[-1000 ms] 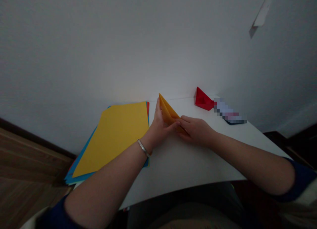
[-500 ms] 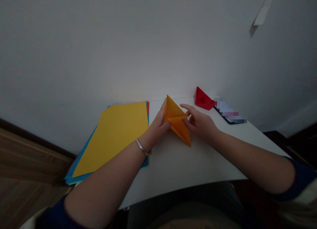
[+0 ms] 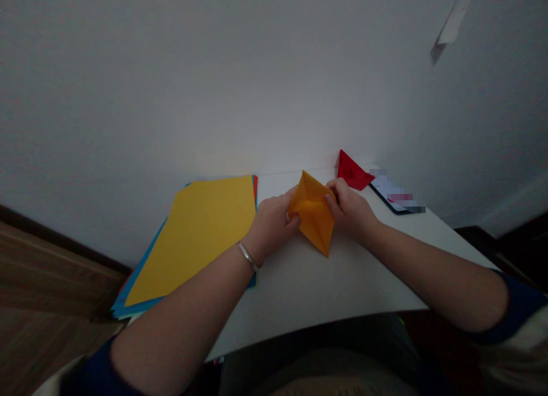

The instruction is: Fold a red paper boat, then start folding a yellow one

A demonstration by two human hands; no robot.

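Between my two hands, above the white table [image 3: 291, 293], is a folded piece of orange paper [image 3: 315, 216] with a pointed top and bottom. My left hand [image 3: 276, 222] pinches its left edge, the thumb on the near face and the other fingers mostly hidden behind. At the right edge, my right hand [image 3: 349, 205] grips the paper between thumb and curled fingers. The two sides of the paper stand apart, so its hollow inside shows as a wide pocket.
A stack of coloured paper, yellow sheet [image 3: 201, 225] on top, lies at the left of the table. Behind my right hand stands a folded red paper boat [image 3: 353, 173], touching a phone-like flat object [image 3: 396, 196] with a blurred face. A wall [image 3: 274, 82] rises behind the table.
The orange paper has been spread wider and turned, its top point shifting right. My right hand's fingers have closed on its right edge; my left hand has moved slightly right.
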